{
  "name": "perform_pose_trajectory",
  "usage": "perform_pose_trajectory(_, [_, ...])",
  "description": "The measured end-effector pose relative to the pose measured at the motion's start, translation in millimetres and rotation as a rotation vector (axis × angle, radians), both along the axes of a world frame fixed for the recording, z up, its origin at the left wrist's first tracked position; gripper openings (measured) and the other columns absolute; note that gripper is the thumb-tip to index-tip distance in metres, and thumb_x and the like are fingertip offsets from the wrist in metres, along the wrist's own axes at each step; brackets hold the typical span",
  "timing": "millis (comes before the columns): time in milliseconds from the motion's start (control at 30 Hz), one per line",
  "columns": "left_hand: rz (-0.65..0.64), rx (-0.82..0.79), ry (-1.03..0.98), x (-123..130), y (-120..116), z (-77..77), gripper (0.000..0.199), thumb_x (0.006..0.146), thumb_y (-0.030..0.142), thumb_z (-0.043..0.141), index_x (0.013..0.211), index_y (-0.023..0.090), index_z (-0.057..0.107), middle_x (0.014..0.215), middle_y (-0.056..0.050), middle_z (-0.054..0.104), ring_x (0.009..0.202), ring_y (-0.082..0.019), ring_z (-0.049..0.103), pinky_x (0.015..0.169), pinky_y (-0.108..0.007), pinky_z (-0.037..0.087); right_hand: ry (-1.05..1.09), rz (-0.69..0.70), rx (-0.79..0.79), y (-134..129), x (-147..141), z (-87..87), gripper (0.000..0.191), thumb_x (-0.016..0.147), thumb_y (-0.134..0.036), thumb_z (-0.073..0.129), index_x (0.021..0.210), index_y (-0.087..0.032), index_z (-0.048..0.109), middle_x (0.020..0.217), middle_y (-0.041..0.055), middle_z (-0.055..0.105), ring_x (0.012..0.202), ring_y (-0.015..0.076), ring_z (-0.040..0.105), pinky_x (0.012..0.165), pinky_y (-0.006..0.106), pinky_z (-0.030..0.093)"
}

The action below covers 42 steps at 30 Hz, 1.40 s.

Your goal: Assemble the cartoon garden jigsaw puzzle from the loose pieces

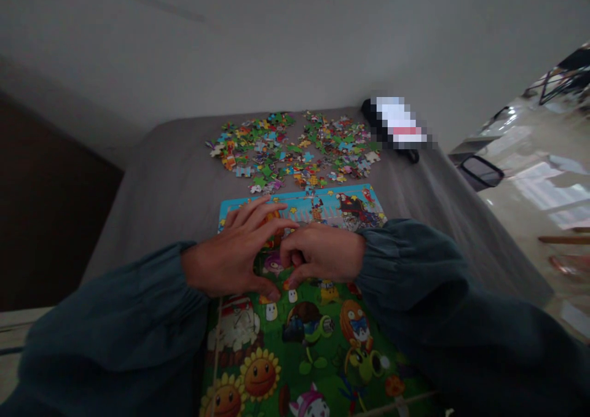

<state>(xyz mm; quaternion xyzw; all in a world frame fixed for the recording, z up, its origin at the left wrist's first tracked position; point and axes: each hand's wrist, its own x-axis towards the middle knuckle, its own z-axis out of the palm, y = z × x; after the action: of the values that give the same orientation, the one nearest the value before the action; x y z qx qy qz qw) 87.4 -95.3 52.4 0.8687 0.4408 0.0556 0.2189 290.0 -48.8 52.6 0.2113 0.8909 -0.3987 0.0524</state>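
Observation:
A puzzle board point(281, 343) printed with cartoon sunflowers and other plant characters on green lies before me, its far edge blue. My left hand point(235, 251) rests over the left middle of the board, fingers stretched out and thumb apart. Close beside it, my right hand point(325, 251) is bent at the wrist, its fingers curled down towards the board's surface. Whatever those fingers pinch, if anything, is hidden. Both hands cover part of the picture between them.
Two loose heaps of puzzle pieces, the left heap point(262, 147) and the right heap point(338, 144), lie beyond the board on a grey cloth-covered table point(170, 177). A phone point(399, 122) with a blurred screen lies at the back right. A pale wall point(286, 42) stands behind.

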Motion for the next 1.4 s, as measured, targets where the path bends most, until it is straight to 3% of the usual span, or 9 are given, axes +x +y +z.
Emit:
perform_pose_trajectory(167, [-0.005, 0.017, -0.007, -3, -1, -0.8, 0.102, 0.057, 0.073, 0.076, 0.142, 0.033, 0.038, 0.153, -0.011, 0.034, 0.143, -0.042, 0.019, 0.111, -0.062, 0.023, -0.004, 0.010, -0.050, -2, 0, 6.6, 0.029, 0.077, -0.037, 0.079, 0.090, -0.014, 0.066, 0.074, -0.0017, 0.064, 0.065, 0.0093, 0.054, 0.059, 0.022, 0.037])
perform_pose_trajectory(267, [0.019, 0.062, -0.029, -11, 2, 0.7, 0.107, 0.059, 0.077, 0.072, 0.147, 0.032, 0.030, 0.154, -0.013, 0.032, 0.144, -0.042, 0.019, 0.112, -0.060, 0.022, 0.092, -0.047, -0.075, 10, 7, 14.8, 0.024, 0.086, -0.038, 0.069, 0.090, -0.014, 0.067, 0.077, -0.0006, 0.065, 0.066, 0.0094, 0.056, 0.061, 0.022, 0.040])
perform_pose_trajectory(400, [0.133, 0.150, -0.035, -22, 9, 5.1, 0.096, 0.073, 0.074, 0.063, 0.150, 0.032, 0.024, 0.155, -0.012, 0.032, 0.144, -0.039, 0.020, 0.113, -0.059, 0.020, 0.320, -0.414, 0.179, 46, 28, 14.9, 0.025, 0.098, -0.032, 0.049, 0.095, -0.014, 0.066, 0.083, 0.0028, 0.066, 0.074, 0.0125, 0.057, 0.069, 0.026, 0.043])
perform_pose_trajectory(467, [0.205, 0.195, -0.019, -24, 13, 5.0, 0.080, 0.082, 0.072, 0.052, 0.148, 0.032, 0.029, 0.153, -0.010, 0.036, 0.143, -0.037, 0.023, 0.112, -0.057, 0.021, 0.354, -0.586, 0.335, 65, 38, 6.1, 0.022, 0.097, -0.028, 0.048, 0.098, -0.014, 0.065, 0.092, 0.0056, 0.067, 0.081, 0.0151, 0.059, 0.075, 0.029, 0.044])
perform_pose_trajectory(533, [0.269, 0.230, 0.014, -25, 17, 2.2, 0.069, 0.088, 0.071, 0.041, 0.144, 0.031, 0.037, 0.152, -0.008, 0.039, 0.142, -0.036, 0.026, 0.110, -0.056, 0.023, 0.323, -0.655, 0.477, 79, 44, -6.4, 0.016, 0.093, -0.022, 0.053, 0.100, -0.015, 0.066, 0.099, 0.0077, 0.067, 0.092, 0.0187, 0.059, 0.085, 0.034, 0.044])
perform_pose_trajectory(633, [0.324, 0.258, 0.087, -27, 21, -4.9, 0.065, 0.090, 0.072, 0.031, 0.140, 0.033, 0.046, 0.152, -0.005, 0.042, 0.142, -0.036, 0.027, 0.108, -0.057, 0.024, 0.199, -0.631, 0.625, 86, 44, -23.3, 0.021, 0.089, -0.026, 0.062, 0.107, -0.017, 0.068, 0.109, 0.0108, 0.065, 0.108, 0.0256, 0.055, 0.098, 0.042, 0.039])
perform_pose_trajectory(733, [0.356, 0.248, 0.153, -30, 25, -11.6, 0.062, 0.092, 0.069, 0.027, 0.138, 0.035, 0.051, 0.154, -0.002, 0.041, 0.143, -0.037, 0.026, 0.108, -0.059, 0.023, 0.111, -0.639, 0.645, 84, 40, -30.5, 0.029, 0.089, -0.034, 0.064, 0.112, -0.019, 0.069, 0.113, 0.0117, 0.063, 0.113, 0.0288, 0.051, 0.099, 0.046, 0.038])
perform_pose_trajectory(1100, [0.404, 0.205, 0.242, -30, 33, -23.6, 0.048, 0.097, 0.058, 0.029, 0.139, 0.047, 0.049, 0.159, 0.007, 0.032, 0.143, -0.037, 0.027, 0.105, -0.060, 0.026, 0.115, -0.701, 0.543, 76, 32, -21.3, 0.013, 0.087, -0.023, 0.066, 0.099, -0.022, 0.068, 0.105, 0.0047, 0.070, 0.106, 0.0266, 0.052, 0.089, 0.041, 0.033])
perform_pose_trajectory(1400, [0.418, 0.253, 0.320, -31, 32, -28.3, 0.051, 0.098, 0.058, 0.024, 0.146, 0.048, 0.036, 0.161, 0.004, 0.027, 0.143, -0.040, 0.026, 0.103, -0.065, 0.026, 0.214, -0.661, 0.581, 74, 31, -24.0, 0.012, 0.087, -0.017, 0.063, 0.094, -0.024, 0.069, 0.098, 0.0020, 0.070, 0.096, 0.0228, 0.054, 0.087, 0.037, 0.033])
